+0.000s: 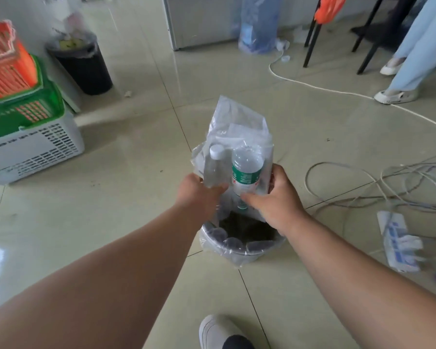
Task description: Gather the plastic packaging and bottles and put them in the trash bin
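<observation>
Holding the gathered load over the trash bin (239, 244), near the middle of the floor (111, 197). Left hand (199, 191) closing its fingers (218, 188) round the left side of the clear plastic packaging (237, 127); right hand (277, 200) wrapping the right side, thumb pressing the front. Gripping firmly, both of them, with the load pinched between. Two bottles riding inside the bundle: a plain white-capped bottle (215, 165) on the left, a green-labelled bottle (246, 172) just beside it on the right, both roughly upright. Hanging just above the lined bin mouth, lower edge of the plastic possibly brushing the liner; hard to tell.

Gathering looking finished, judging by the single bundle in hand. Dropping not yet done: nothing released, the dark bin interior showing no bottles. Remaining, probably: lowering, letting go, perhaps pushing the tall plastic down so it clears the rim.

Lying well apart to the right, cables (378, 182) and a power strip (398, 241); standing far left, a second dark bin (86, 69) and stacked baskets (23, 127).
</observation>
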`<action>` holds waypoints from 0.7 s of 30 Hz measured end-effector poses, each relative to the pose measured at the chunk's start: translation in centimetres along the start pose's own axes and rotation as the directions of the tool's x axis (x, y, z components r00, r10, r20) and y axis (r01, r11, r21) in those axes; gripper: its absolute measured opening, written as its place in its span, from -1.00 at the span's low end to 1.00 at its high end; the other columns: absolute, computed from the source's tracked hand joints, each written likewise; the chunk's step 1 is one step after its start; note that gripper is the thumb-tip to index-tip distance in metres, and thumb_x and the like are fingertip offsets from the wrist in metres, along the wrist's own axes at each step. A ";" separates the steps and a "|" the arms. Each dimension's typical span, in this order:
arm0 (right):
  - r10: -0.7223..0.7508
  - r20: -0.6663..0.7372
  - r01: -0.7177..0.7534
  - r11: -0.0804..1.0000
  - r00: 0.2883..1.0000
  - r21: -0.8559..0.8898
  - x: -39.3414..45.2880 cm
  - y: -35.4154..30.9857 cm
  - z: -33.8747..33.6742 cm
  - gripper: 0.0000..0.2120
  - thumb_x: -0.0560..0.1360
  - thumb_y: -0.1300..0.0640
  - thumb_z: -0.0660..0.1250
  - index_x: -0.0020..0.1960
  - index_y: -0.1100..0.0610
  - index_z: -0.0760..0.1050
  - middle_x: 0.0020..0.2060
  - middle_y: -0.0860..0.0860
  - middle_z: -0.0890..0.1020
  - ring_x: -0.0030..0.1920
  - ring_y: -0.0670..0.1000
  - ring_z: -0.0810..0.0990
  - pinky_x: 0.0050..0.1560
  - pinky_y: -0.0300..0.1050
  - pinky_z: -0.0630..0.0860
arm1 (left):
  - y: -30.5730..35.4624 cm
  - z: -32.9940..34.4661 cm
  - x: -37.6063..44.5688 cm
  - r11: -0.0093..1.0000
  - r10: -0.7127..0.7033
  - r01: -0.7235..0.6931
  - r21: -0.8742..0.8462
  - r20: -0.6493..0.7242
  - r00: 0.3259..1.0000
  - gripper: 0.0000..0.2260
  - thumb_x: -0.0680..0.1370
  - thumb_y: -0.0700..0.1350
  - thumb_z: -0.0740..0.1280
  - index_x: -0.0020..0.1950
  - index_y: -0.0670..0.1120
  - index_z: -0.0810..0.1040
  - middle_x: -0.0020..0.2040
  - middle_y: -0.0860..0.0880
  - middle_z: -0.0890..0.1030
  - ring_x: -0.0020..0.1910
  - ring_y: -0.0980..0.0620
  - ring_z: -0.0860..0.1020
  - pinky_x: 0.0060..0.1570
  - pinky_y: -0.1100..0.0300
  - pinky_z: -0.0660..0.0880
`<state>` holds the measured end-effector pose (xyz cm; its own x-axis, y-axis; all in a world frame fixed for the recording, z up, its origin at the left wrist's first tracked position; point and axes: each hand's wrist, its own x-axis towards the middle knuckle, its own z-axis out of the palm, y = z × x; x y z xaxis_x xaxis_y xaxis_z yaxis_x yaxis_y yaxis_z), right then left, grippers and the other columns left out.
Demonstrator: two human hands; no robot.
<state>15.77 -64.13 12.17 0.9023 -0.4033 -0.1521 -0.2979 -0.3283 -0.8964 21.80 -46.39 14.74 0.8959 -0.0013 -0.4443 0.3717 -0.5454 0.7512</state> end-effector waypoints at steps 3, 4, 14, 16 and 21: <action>0.026 0.033 -0.021 0.988 0.999 -0.150 0.5 2.5 1.2 -0.21 0.08 -0.05 0.67 0.25 -0.16 0.44 0.10 -0.15 0.66 0.11 -0.01 0.66 0.18 0.05 0.63 | -1.6 1.4 0.4 0.986 -0.031 0.028 0.162 0.013 0.999 -0.67 0.58 0.12 0.50 -0.03 -0.12 0.53 -0.22 -0.03 0.59 -0.32 -0.01 0.55 -0.38 0.16 0.46; 0.060 0.074 -0.046 0.984 0.995 -0.173 0.5 3.2 1.5 -0.13 0.05 -0.05 0.67 0.31 -0.13 0.44 0.12 -0.13 0.66 0.14 0.01 0.65 0.23 0.04 0.61 | -1.8 1.7 0.2 0.978 -0.023 0.019 0.208 0.015 1.000 -0.71 0.59 0.10 0.48 0.04 -0.11 0.56 -0.19 -0.02 0.60 -0.29 -0.01 0.57 -0.37 0.18 0.46; 0.347 0.180 -0.229 0.853 0.920 -0.469 -0.1 3.6 3.3 -0.15 0.08 -0.05 0.70 0.33 0.04 0.51 0.13 -0.01 0.68 0.11 0.10 0.65 0.16 -0.06 0.61 | -1.6 2.4 -1.7 0.845 0.016 -0.075 0.530 0.115 0.993 -0.67 0.72 -0.14 0.28 0.48 -0.18 0.50 0.33 -0.16 0.63 0.25 -0.19 0.64 0.13 0.05 0.58; 0.365 0.199 -0.239 0.851 0.910 -0.468 -1.1 3.4 4.0 -0.14 0.05 -0.10 0.69 0.31 0.04 0.55 0.10 -0.02 0.70 0.09 0.08 0.66 0.17 -0.05 0.63 | -1.6 1.7 -2.3 0.789 -0.001 -0.095 0.608 0.155 0.988 -0.68 0.72 -0.17 0.26 0.45 -0.23 0.57 0.32 -0.16 0.66 0.33 -0.18 0.65 0.10 0.12 0.53; 0.282 0.167 -0.174 0.863 0.945 -0.475 -3.5 -1.2 1.2 -0.26 0.05 -0.15 0.65 0.18 0.03 0.59 -0.04 -0.06 0.72 -0.04 0.02 0.68 0.00 -0.07 0.63 | -0.9 -4.1 -4.3 0.889 0.042 -0.050 0.456 0.028 0.999 -0.73 0.64 -0.01 0.42 0.17 -0.19 0.56 -0.01 -0.11 0.60 -0.14 -0.09 0.59 -0.07 0.11 0.53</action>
<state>13.34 -61.25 13.27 0.8204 -0.3307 -0.4664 -0.5617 -0.6186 -0.5494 18.60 -42.41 17.99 0.9035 -0.0475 -0.4260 0.1748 -0.8666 0.4674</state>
